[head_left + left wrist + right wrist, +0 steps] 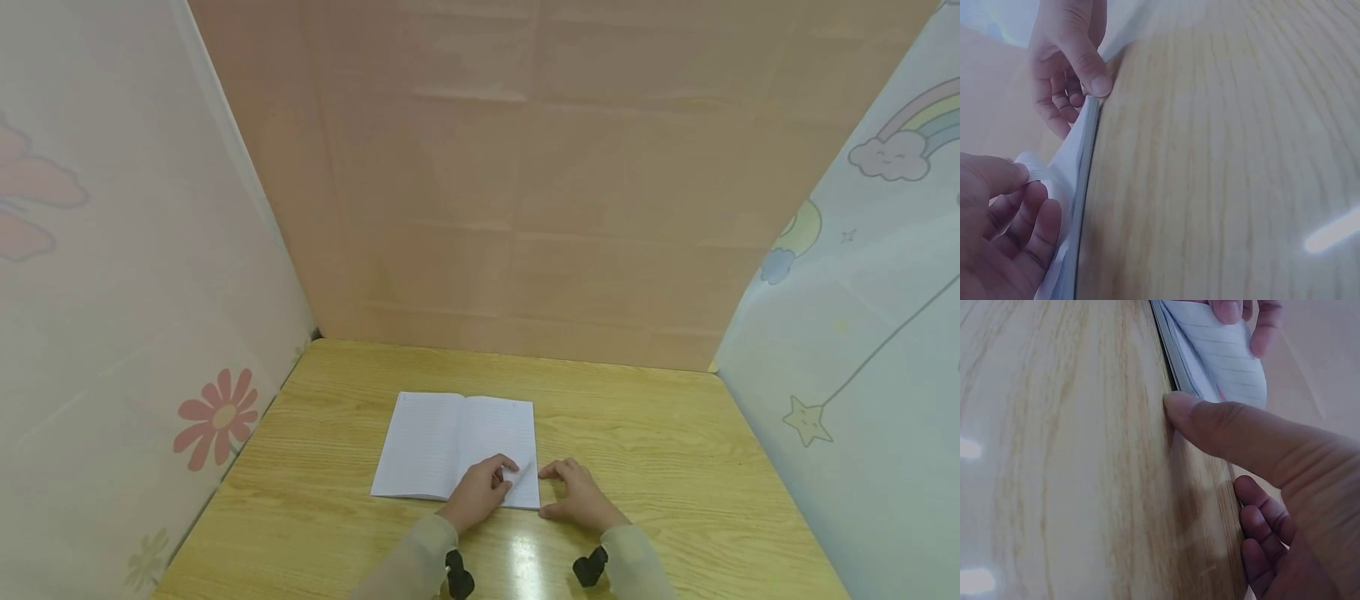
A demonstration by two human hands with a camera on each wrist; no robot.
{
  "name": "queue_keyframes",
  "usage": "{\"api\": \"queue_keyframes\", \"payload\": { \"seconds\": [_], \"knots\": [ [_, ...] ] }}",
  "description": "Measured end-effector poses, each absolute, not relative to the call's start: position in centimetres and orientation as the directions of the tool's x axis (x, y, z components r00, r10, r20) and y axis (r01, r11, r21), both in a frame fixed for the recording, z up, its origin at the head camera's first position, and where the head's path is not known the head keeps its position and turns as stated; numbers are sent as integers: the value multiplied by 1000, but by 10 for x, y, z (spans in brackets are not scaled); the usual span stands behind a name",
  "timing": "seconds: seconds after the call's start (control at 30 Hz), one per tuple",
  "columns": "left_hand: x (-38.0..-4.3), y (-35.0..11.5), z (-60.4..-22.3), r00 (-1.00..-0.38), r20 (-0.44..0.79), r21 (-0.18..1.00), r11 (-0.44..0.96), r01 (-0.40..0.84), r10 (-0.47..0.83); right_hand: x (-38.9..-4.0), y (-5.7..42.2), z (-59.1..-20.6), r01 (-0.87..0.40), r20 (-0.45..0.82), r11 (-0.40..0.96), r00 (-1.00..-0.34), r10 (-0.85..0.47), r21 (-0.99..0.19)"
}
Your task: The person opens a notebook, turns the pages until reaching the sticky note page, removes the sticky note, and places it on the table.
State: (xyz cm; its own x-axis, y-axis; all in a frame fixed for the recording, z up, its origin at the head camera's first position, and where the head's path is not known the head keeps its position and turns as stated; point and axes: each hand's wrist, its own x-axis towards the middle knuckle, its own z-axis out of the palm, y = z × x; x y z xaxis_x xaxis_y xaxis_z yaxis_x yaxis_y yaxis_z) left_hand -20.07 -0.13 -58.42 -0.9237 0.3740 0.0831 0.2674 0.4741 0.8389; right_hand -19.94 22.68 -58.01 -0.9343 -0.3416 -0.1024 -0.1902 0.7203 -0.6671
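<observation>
Head view: the notebook (417, 446) lies open on the tabletop (660, 433), the left hand (477, 493) over its right half. Left wrist view: that hand pinches a curled page (1035, 165) between thumb and finger. Right wrist view: the right hand (1304, 469), relaxed and grasping nothing, has its thumb at the notebook's corner.

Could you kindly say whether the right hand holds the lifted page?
No, the left hand pinches the lifted page; the right hand is beside it.
</observation>
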Motion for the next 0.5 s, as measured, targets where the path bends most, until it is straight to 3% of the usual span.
{"api": "queue_keyframes", "payload": {
  "seconds": [0.5],
  "knots": [
    [-203,-26,-564,-948,126,905,357,231,293,-199,227,-579,-177,-110,714,-935,-337,-677]
  ]
}}
